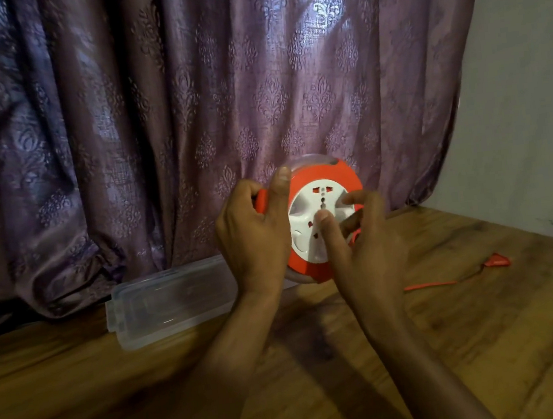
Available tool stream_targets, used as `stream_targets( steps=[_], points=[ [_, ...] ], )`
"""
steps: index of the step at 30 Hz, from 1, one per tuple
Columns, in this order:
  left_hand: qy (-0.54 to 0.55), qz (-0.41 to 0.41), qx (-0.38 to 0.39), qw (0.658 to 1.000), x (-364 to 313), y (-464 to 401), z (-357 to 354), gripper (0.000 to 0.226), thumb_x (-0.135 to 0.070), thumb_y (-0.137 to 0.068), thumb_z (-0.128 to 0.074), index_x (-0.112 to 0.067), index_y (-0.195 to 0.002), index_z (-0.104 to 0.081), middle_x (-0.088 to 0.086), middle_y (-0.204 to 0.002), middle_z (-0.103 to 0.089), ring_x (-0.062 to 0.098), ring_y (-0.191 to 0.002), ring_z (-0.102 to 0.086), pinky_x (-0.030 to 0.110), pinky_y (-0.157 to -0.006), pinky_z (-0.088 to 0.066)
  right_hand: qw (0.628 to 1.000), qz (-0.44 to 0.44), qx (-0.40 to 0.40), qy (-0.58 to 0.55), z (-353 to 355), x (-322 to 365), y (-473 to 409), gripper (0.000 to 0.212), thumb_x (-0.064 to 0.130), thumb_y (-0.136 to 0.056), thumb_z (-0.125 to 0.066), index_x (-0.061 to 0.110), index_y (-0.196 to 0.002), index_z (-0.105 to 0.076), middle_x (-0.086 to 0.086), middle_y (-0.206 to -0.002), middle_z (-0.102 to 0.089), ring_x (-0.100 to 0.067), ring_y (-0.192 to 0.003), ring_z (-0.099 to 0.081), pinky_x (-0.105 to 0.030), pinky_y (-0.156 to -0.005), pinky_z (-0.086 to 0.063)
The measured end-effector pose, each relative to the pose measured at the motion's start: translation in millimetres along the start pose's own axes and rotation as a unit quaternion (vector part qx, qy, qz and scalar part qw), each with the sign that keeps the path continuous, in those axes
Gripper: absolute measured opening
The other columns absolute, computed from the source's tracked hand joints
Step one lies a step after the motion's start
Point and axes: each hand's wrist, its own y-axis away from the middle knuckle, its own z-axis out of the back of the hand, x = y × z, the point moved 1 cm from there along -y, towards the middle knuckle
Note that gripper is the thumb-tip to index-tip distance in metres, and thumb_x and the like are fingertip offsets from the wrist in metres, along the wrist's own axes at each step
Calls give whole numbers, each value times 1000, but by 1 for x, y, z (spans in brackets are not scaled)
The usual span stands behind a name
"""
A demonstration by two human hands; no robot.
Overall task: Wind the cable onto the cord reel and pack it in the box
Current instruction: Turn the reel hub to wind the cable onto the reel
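An orange cord reel (330,175) with a white socket face is held upright above the wooden table. My left hand (254,236) grips its left rim and orange handle, thumb up along the edge. My right hand (365,244) rests on the white socket face with thumb and fingers spread on it. A thin orange cable (430,284) trails from under my right hand across the table to an orange plug (496,260) at the right. A clear plastic box (171,300) lies on the table to the left, partly hidden behind my left forearm.
A purple patterned curtain (188,116) hangs right behind the reel and box. A pale wall (532,111) closes the right side. The wooden table (151,395) stretches toward me.
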Motion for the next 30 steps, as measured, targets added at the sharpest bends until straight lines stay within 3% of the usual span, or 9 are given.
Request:
stream_targets(
  steps=[2,4,7,10,15,19,24,30],
  points=[
    [-1,8,-6,1000,2,-5,3,60,-68,-83,-47,-9,-69,-54,0,-60,-54,24,-62,-53,37,-61,-42,994,89,29,56,1,5,-1,33,29,-89,-61,31,-118,-46,5,-102,-61,-21,-79,-63,-36,-58,-48],
    [-8,16,-13,1000,4,-10,5,59,-66,-85,-50,-9,-68,-54,2,-61,-56,25,-63,-54,39,-63,-44,983,129,75,111,-1,8,-2,47,21,-85,-59,40,-124,-41,2,-123,-50,-26,-76,-62,-33,-50,-43],
    [-13,25,-24,999,6,-15,9,52,-58,-89,-56,-12,-66,-51,-1,-58,-52,25,-62,-52,38,-62,-43,965,159,147,151,-4,12,0,56,28,-80,-45,50,-130,-35,0,-140,-38,-25,-67,-61,-25,-49,-33],
    [-14,23,-24,999,6,-17,10,50,-57,-90,-56,-14,-65,-50,-3,-56,-49,22,-60,-50,34,-59,-38,950,172,182,184,-5,10,2,59,33,-81,-35,56,-136,-30,-3,-147,-33,-26,-78,-65,-25,-51,-37],
    [-23,6,-20,1000,2,-13,8,54,-57,-89,-57,-9,-65,-51,1,-57,-48,24,-60,-48,35,-59,-34,957,143,159,198,-1,5,-3,61,37,-84,-56,57,-134,-30,1,-123,-46,-23,-69,-62,-29,-51,-44],
    [-30,0,-9,999,0,-8,5,56,-63,-86,-51,-11,-65,-50,-3,-56,-43,22,-59,-44,35,-60,-35,974,99,119,168,0,6,-1,59,51,-77,-63,53,-132,-40,2,-100,-54,-23,-75,-60,-31,-57,-44],
    [-9,-7,0,1000,-1,0,0,58,-65,-84,-49,-10,-66,-49,0,-58,-48,21,-59,-44,33,-60,-35,992,-1,51,113,-2,3,-1,64,74,-69,-55,44,-126,-49,5,-79,-69,-21,-78,-66,-31,-66,-48],
    [-23,-30,17,999,-2,5,-3,58,-64,-85,-51,-10,-67,-50,2,-61,-52,24,-63,-49,39,-63,-42,991,-124,30,39,-6,-4,0,55,77,-69,-56,34,-102,-51,4,-91,-65,-17,-85,-62,-28,-64,-34]
  ],
)
